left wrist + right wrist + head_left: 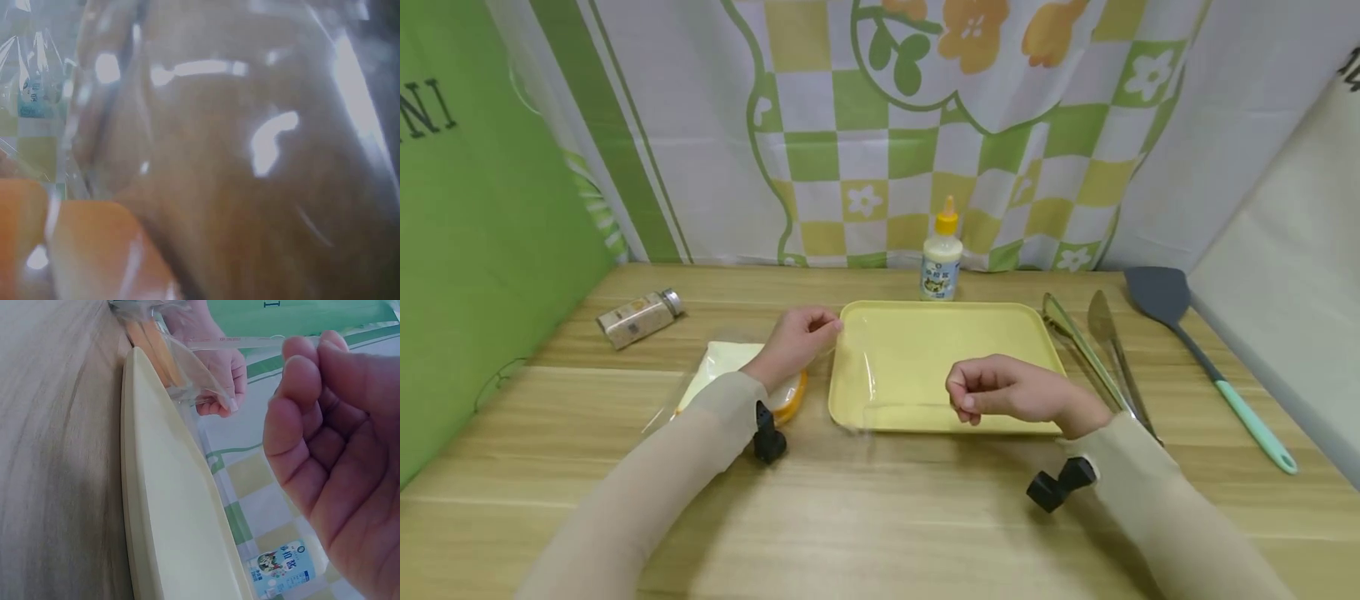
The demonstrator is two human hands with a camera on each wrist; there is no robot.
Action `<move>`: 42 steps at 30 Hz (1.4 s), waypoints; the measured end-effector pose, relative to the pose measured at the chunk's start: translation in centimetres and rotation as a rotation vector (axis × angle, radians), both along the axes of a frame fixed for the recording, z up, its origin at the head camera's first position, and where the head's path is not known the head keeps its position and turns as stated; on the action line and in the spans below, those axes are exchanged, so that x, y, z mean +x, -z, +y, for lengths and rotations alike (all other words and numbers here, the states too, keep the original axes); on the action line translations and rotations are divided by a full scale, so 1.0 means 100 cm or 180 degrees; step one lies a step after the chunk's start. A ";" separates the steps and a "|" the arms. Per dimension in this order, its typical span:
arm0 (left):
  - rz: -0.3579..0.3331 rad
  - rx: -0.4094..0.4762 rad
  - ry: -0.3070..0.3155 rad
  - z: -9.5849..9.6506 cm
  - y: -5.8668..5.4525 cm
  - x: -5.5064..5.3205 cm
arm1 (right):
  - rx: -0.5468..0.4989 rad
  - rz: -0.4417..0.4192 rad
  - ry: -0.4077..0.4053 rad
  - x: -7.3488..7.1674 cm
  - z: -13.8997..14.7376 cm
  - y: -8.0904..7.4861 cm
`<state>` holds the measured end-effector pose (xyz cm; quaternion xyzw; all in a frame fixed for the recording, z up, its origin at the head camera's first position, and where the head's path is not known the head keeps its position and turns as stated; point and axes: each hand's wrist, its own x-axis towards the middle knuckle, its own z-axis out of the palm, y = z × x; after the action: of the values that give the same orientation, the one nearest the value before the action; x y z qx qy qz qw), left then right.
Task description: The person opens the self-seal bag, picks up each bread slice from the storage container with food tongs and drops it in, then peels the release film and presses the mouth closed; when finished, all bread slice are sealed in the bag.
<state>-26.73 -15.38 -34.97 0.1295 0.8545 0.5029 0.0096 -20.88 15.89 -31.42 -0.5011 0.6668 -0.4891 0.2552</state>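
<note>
My left hand point(797, 343) pinches the edge of a clear plastic bag point(203, 381) by the tray's left end. Under that forearm lie pale pieces point(722, 360) with orange edges, like bread slices, partly hidden by the arm. In the right wrist view, orange-brown slabs point(161, 356) show through the plastic. My right hand point(1009, 388), over the front right of the yellow tray point(947, 342), pinches the end of a thin clear strip point(240, 342) with small print. The strip stretches across to the bag. Plastic glare blurs the left wrist view.
A squeeze bottle point(940, 260) with a yellow cap stands behind the tray. A seasoning jar point(638, 318) lies at the left. Tongs point(1082, 346), a metal utensil point(1116, 354) and a spatula point(1202, 358) with a mint handle lie to the right.
</note>
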 end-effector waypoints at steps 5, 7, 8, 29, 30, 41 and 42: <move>0.0017 -0.0013 -0.0029 0.000 0.001 -0.001 | -0.0042 0.0040 -0.0092 0.008 0.008 -0.003; 0.0017 -0.0015 -0.0045 0.001 0.000 -0.001 | -0.0049 0.0035 -0.0106 0.010 0.011 -0.005; 0.0010 -0.0012 -0.0052 0.001 0.000 -0.001 | -0.0060 0.0019 -0.0119 0.011 0.013 -0.005; -0.0013 -0.0134 -0.0092 0.001 0.003 0.001 | -0.0746 0.0291 -0.0604 0.017 0.040 -0.026; 0.0006 -0.0143 -0.0087 0.001 0.004 0.001 | -0.0770 0.0287 -0.0602 0.017 0.041 -0.027; 0.0003 -0.0091 -0.0030 0.000 0.006 0.000 | -0.1086 0.0393 -0.0450 0.013 0.056 -0.035; 0.0003 -0.0076 -0.0026 0.000 0.006 0.000 | -0.1103 0.0419 -0.0432 0.012 0.057 -0.035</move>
<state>-26.70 -15.37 -35.62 0.1261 0.8610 0.4927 0.0087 -19.67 21.60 -27.91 -0.6122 0.5525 -0.5444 0.1533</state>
